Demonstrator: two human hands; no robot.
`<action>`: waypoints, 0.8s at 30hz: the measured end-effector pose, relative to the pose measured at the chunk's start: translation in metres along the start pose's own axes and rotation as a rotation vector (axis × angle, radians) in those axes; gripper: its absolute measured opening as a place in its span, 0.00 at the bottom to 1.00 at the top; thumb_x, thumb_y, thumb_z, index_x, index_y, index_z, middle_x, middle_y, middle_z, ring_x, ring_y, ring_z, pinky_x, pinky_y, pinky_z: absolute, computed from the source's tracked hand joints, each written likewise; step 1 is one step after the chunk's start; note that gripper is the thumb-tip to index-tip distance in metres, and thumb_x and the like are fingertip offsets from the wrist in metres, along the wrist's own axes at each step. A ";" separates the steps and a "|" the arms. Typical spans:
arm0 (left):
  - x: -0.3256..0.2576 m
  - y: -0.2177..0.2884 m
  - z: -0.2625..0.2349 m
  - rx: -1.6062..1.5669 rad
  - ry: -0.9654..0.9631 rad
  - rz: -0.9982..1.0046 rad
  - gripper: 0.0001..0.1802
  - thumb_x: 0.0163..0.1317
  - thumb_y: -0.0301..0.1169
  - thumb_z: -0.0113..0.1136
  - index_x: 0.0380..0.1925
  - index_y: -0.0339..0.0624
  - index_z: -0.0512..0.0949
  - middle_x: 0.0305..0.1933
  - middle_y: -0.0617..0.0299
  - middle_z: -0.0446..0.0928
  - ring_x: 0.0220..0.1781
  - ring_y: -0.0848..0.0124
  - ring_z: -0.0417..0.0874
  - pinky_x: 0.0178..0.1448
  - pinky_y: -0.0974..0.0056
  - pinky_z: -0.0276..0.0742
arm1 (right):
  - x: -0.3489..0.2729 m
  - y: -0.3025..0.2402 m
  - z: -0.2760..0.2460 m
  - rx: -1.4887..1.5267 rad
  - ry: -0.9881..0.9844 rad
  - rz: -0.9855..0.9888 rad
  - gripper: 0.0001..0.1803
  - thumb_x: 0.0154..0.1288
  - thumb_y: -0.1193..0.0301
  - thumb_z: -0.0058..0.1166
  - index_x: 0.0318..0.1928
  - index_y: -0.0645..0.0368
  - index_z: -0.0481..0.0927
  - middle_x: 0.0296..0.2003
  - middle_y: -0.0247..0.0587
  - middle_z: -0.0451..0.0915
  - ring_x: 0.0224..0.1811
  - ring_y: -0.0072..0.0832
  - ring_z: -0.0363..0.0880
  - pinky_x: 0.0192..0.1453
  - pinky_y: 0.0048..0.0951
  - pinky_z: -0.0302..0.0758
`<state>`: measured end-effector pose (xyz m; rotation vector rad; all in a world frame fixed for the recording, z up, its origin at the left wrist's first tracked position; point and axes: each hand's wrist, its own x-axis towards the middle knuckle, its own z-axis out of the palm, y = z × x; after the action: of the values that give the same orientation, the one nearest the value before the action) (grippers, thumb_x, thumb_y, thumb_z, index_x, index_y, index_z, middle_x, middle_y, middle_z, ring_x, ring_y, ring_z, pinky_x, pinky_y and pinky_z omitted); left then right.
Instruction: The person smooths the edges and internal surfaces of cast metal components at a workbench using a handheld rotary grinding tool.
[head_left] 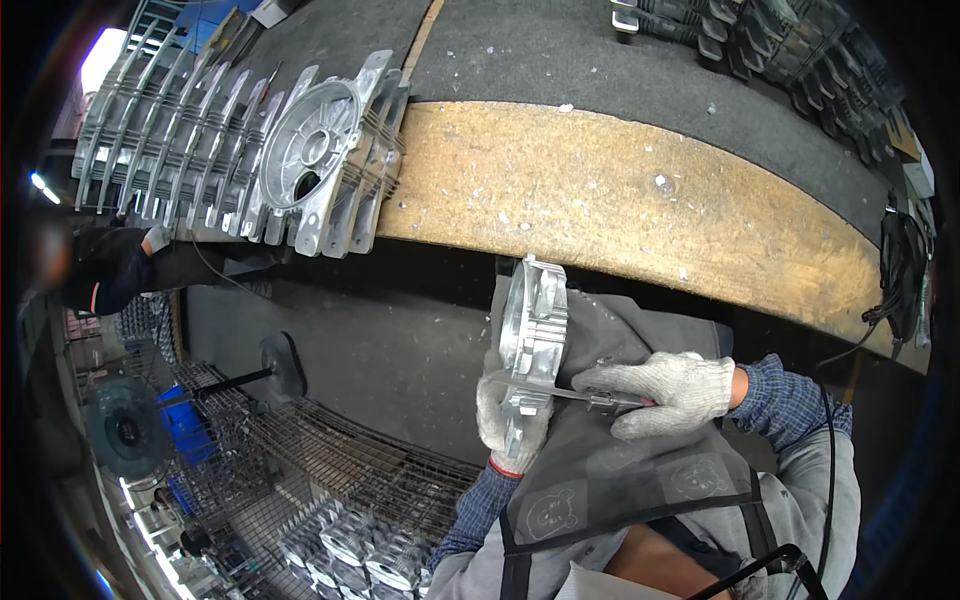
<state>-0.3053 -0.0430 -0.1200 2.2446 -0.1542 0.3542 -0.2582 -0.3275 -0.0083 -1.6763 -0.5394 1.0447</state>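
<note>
My left hand (513,432), in a white knitted glove, grips the lower end of a silvery cast metal housing (540,325). The casting stands on edge above my lap, round face turned left. My right hand (672,393), gloved the same way, is closed around a slim hand tool with a flat, narrow metal blade (550,390), which looks like a file. That blade crosses in front of the casting's lower part, its tip near my left fingers. Whether it touches the metal I cannot tell. The tool's handle is mostly hidden in my right glove.
A workbench (600,190) with a wooden front strip and dark mat lies ahead. Stacked castings (190,150) stand at its left, more parts (760,50) at far right. A wire basket of castings (360,545) sits lower left. Another person (110,265) works at left. A dark cable (828,480) hangs by my right arm.
</note>
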 end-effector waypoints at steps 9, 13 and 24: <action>-0.003 -0.007 -0.004 -0.041 -0.003 0.011 0.22 0.56 0.24 0.84 0.46 0.42 0.80 0.46 0.55 0.84 0.49 0.55 0.90 0.58 0.48 0.87 | -0.007 0.001 -0.005 0.008 0.152 -0.012 0.43 0.76 0.54 0.66 0.84 0.48 0.65 0.61 0.53 0.89 0.52 0.51 0.92 0.59 0.46 0.86; -0.001 -0.014 0.002 -0.093 0.029 -0.024 0.20 0.56 0.27 0.84 0.43 0.41 0.82 0.44 0.55 0.84 0.47 0.55 0.88 0.53 0.51 0.85 | -0.002 0.005 -0.012 -0.042 0.114 -0.006 0.42 0.80 0.48 0.61 0.84 0.52 0.63 0.63 0.57 0.87 0.55 0.50 0.93 0.62 0.45 0.87; -0.001 -0.034 -0.015 -0.071 -0.130 -0.044 0.33 0.53 0.32 0.87 0.56 0.38 0.80 0.54 0.55 0.85 0.54 0.60 0.89 0.59 0.55 0.86 | 0.032 0.002 -0.019 -0.064 0.046 -0.034 0.41 0.81 0.42 0.57 0.80 0.55 0.67 0.58 0.62 0.88 0.57 0.59 0.90 0.61 0.51 0.86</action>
<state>-0.3015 -0.0094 -0.1360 2.1968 -0.1829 0.1767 -0.2258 -0.3133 -0.0206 -1.7365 -0.5750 0.9711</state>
